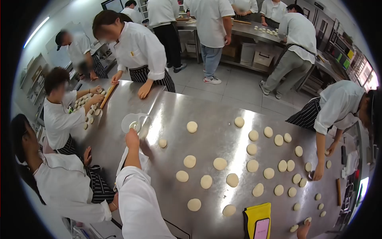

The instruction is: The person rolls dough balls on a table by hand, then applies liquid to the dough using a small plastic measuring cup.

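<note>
My left hand [132,139], in a white sleeve, reaches forward over the steel table. Its fingers are closed at the near side of a clear round bowl [140,118] with something whitish at the hand; what the fingers hold is too small to tell. A small dough round [162,143] lies to the right of the bowl. Farther right, several flat dough rounds [220,163] are spread across the steel. I do not see my right hand.
A phone [261,228] rests on a yellow-black cloth [258,210] at the near edge. Co-workers stand left and right, one beside a rolling pin [108,95] and piled dough pieces. A bare hand [304,230], seemingly another person's, touches dough at bottom right.
</note>
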Motion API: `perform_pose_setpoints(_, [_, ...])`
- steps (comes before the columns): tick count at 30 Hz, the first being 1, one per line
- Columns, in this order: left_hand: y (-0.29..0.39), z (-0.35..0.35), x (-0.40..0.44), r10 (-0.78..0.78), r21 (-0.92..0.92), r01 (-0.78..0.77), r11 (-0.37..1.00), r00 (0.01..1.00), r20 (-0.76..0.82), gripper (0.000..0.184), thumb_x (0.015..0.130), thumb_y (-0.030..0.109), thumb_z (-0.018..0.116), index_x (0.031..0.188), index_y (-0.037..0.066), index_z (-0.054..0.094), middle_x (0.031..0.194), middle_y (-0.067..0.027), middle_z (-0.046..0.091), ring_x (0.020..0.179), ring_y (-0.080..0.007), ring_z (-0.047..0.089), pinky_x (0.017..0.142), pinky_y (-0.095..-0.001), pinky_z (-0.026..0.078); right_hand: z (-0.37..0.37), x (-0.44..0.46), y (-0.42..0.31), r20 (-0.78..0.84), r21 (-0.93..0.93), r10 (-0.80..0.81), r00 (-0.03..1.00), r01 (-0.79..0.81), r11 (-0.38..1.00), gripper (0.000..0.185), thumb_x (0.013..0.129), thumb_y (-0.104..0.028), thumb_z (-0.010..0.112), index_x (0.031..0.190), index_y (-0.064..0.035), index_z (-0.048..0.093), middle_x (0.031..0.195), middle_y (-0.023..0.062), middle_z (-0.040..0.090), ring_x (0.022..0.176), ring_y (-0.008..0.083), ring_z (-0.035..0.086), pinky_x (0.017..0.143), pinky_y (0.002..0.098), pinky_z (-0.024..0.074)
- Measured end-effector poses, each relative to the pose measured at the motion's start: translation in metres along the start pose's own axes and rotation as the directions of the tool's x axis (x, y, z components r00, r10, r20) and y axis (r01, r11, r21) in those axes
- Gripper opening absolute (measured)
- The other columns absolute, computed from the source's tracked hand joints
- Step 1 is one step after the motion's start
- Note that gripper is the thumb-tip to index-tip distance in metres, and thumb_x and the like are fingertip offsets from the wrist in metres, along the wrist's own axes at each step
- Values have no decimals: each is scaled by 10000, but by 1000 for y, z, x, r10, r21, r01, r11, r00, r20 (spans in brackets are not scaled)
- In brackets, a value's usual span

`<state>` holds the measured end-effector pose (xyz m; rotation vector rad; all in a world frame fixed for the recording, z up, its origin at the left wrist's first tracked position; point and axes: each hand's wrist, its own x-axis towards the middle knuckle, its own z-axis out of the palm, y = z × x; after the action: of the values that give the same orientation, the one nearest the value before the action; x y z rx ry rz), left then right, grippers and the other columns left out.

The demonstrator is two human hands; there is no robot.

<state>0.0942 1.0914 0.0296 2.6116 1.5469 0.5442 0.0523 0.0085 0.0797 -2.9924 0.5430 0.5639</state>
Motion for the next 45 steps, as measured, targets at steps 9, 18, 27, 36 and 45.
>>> perform_pose_setpoints(9, [12, -6, 10, 84, 62, -84, 995, 996, -1, 261, 954, 273, 598, 931, 27, 680, 893, -239, 700, 851, -435, 676, 756, -535, 522, 9, 12, 14, -115, 55, -22, 993, 28, 998, 654, 925, -441, 620, 1317, 81, 569, 1344, 331, 559, 1265, 492, 511, 1076, 501, 412])
perform_pose_setpoints(18, [98, -122, -103, 524, 90, -527, 845, 850, 57, 197, 989, 254, 566, 975, 70, 636, 818, -160, 679, 768, -368, 674, 669, -501, 526, -32, 26, -65, -527, 164, -337, 780, 482, 861, 663, 805, 23, 577, 1448, 28, 414, 1491, 231, 420, 1399, 424, 372, 1182, 461, 284])
perform_pose_setpoints(27, [283, -236, -372, 911, -262, -880, 397, 412, -4, 128, 911, 146, 676, 1029, 100, 665, 773, -99, 625, 723, -302, 627, 616, -438, 499, -157, -70, -341, -544, 150, -838, 48, 988, -41, 357, 922, -319, 642, 1127, -27, 635, 1190, 129, 638, 1128, 289, 613, 938, 396, 512])
perform_pose_setpoints(36, [394, -264, -644, 984, -554, -817, 158, 178, 18, 172, 837, 68, 667, 1008, 85, 682, 774, -105, 624, 728, -310, 620, 627, -418, 490, -158, -35, -130, 258, 257, -890, 377, 861, 439, 992, 894, -813, 342, 1249, 66, 632, 1347, 279, 567, 1229, 410, 566, 1076, 459, 398])
perform_pose_setpoints(45, [411, -263, -819, 998, -666, -744, 53, 28, 49, 165, 851, 78, 690, 1016, 72, 692, 775, -120, 628, 715, -344, 621, 638, -451, 501, -87, -22, 29, 170, 26, -886, 431, 897, 441, 746, 796, -698, 557, 1083, -34, 739, 1207, 200, 650, 1118, 361, 620, 977, 476, 450])
